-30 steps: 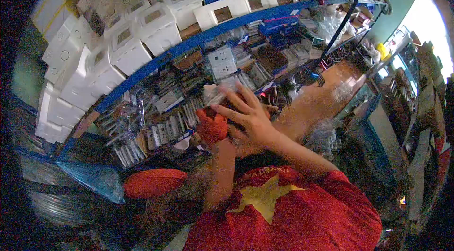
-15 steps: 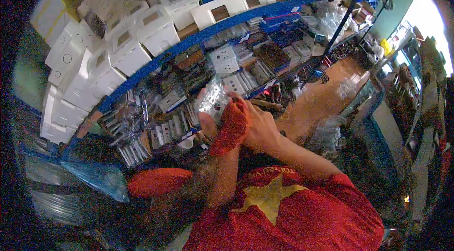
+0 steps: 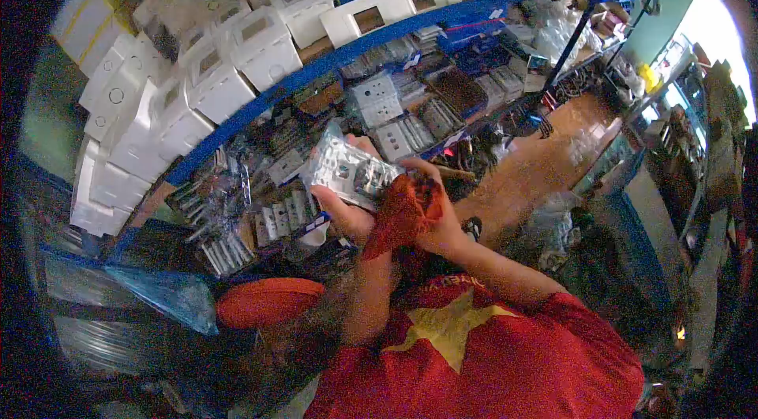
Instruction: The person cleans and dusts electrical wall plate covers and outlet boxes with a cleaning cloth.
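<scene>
A white plate-like item in clear, shiny plastic wrap (image 3: 347, 170) lies tilted across my left hand (image 3: 346, 214), whose thumb and fingers grip its edges. Close by on the right, my right hand (image 3: 438, 222) is wrapped round a crumpled red-orange cloth (image 3: 407, 210). The cloth touches the right end of the wrapped item and hangs down over my left wrist. Both hands are in front of the shelf, above its stacked packs.
A blue-edged shelf (image 3: 316, 64) curves across the view, with white boxes (image 3: 217, 84) on top and rows of flat packs (image 3: 284, 218) below. A red round object (image 3: 268, 302) is at lower left. Orange-brown floor (image 3: 513, 182) shows at right.
The wrapped item has turned from upright to a flatter tilt, pointing left. My right hand and the cloth have shifted slightly right, and the cloth looks more bunched open.
</scene>
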`<state>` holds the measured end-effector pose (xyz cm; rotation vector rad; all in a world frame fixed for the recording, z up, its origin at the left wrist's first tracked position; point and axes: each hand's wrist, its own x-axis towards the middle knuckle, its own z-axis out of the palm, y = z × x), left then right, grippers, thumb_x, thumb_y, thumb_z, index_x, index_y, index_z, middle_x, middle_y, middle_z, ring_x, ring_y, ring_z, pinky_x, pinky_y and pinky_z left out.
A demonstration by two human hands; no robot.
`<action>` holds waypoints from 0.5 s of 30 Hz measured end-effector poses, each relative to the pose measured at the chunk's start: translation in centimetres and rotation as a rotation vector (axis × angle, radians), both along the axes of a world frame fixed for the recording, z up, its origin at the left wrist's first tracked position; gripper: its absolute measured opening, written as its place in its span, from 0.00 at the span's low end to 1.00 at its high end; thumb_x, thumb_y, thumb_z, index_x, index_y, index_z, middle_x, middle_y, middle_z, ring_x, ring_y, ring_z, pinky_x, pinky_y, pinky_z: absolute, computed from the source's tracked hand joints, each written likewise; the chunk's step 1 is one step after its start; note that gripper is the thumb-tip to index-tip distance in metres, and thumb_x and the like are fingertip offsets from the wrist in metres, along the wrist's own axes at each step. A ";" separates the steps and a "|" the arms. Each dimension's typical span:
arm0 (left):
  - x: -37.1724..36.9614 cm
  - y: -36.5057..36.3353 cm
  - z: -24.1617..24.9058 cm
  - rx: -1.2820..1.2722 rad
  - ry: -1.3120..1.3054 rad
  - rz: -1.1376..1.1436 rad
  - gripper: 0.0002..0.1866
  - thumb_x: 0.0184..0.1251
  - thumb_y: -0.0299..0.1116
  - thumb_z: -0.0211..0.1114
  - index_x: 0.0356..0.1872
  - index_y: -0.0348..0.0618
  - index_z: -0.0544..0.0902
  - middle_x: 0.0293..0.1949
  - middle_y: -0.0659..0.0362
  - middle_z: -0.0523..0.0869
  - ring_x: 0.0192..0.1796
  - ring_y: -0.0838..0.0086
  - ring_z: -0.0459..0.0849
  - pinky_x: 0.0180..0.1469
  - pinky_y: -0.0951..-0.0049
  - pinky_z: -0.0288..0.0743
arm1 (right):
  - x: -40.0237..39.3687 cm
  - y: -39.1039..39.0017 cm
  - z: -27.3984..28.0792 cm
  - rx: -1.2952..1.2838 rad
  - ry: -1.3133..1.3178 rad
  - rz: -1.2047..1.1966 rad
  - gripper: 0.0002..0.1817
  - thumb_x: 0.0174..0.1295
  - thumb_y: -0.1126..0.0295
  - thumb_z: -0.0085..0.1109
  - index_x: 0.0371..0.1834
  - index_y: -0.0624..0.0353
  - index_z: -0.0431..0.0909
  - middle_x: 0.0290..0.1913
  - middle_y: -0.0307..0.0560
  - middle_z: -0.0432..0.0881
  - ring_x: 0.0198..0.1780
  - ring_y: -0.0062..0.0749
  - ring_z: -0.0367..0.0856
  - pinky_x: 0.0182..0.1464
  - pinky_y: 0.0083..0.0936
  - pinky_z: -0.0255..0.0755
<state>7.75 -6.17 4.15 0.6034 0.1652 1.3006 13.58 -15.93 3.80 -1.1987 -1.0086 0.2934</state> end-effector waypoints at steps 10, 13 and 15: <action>-0.8 -0.8 1.1 -0.102 -0.005 -0.147 0.42 0.60 0.66 0.40 0.62 0.36 0.59 0.59 0.44 0.66 0.57 0.54 0.70 0.60 0.58 0.62 | 2.1 -1.4 1.8 -0.161 -0.079 0.244 0.37 0.42 0.67 0.69 0.57 0.63 0.62 0.54 0.50 0.70 0.56 0.35 0.67 0.59 0.32 0.60; -0.4 -1.1 0.0 -0.206 -0.178 -0.285 0.42 0.60 0.67 0.37 0.63 0.38 0.57 0.59 0.42 0.66 0.57 0.51 0.70 0.60 0.56 0.62 | 0.0 -0.9 1.5 -0.008 0.230 0.222 0.51 0.31 0.66 0.75 0.62 0.63 0.56 0.57 0.49 0.67 0.59 0.34 0.65 0.63 0.29 0.55; -0.5 -1.4 0.5 -0.163 -0.087 -0.244 0.41 0.61 0.66 0.38 0.64 0.40 0.56 0.60 0.41 0.65 0.58 0.48 0.68 0.60 0.54 0.62 | 1.2 -1.3 1.4 -0.052 0.372 0.399 0.55 0.23 0.67 0.79 0.62 0.63 0.56 0.57 0.46 0.67 0.58 0.28 0.64 0.62 0.26 0.56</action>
